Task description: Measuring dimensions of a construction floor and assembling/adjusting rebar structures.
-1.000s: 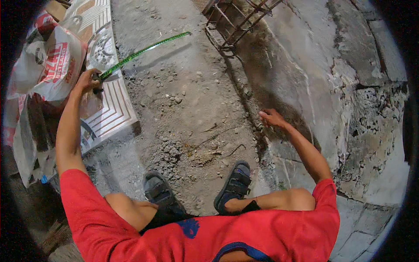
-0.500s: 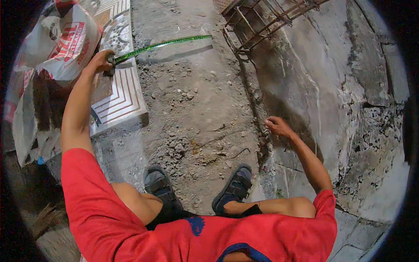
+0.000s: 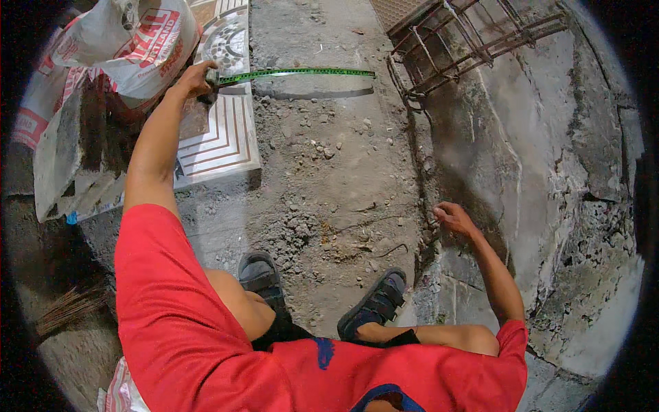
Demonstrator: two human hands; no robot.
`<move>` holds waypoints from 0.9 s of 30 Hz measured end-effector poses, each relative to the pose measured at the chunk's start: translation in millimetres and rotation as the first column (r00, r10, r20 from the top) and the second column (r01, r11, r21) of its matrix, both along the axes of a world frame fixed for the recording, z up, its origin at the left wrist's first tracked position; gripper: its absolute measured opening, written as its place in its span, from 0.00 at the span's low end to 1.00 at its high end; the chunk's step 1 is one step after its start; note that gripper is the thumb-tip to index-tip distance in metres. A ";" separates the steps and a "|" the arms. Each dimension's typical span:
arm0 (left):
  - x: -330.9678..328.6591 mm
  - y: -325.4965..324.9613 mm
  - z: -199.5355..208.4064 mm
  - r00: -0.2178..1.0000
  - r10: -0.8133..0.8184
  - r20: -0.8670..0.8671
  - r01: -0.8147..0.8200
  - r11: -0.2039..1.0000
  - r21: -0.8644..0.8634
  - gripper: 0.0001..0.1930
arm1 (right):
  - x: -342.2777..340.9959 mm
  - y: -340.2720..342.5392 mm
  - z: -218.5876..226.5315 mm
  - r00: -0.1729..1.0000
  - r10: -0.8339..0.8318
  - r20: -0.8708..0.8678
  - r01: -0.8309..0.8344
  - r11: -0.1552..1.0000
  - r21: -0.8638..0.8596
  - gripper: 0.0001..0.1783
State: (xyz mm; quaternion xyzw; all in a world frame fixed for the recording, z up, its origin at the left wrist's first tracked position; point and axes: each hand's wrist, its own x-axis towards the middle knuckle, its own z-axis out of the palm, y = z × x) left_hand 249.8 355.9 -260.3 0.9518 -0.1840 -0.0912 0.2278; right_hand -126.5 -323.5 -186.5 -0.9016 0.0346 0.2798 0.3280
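At the upper left, my left hand (image 3: 198, 79) is closed around the case of a tape measure (image 3: 213, 77). It rests by the edge of the patterned tiles (image 3: 223, 141). The green tape blade (image 3: 302, 71) reaches out to the right across the dirt strip (image 3: 343, 137), raised above it and casting a dark shadow. My right hand (image 3: 456, 220) is lower right, beside the base of the grey wall (image 3: 508, 165). Its fingers are curled in toward the thumb, and whether anything small is pinched there cannot be made out.
A rusty rebar cage (image 3: 473, 51) leans at the upper right. Printed cement sacks (image 3: 154, 48) stand on the left by a concrete slab piece (image 3: 75, 151). Rubble (image 3: 292, 230) and a bent wire (image 3: 392, 250) lie near my sandals (image 3: 377, 302). A stick broom (image 3: 72, 309) lies lower left.
The whole view has shifted, so the surroundings appear farther right. The tape blade looks more level now. My left hand keeps its hold on the tape measure; my right hand stays by the wall.
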 end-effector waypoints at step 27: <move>54.1 43.7 -41.0 0.989 -0.121 0.082 0.118 0.992 0.039 0.33 | -4.9 6.6 -59.9 0.954 0.120 0.275 -0.053 0.969 -0.239 0.11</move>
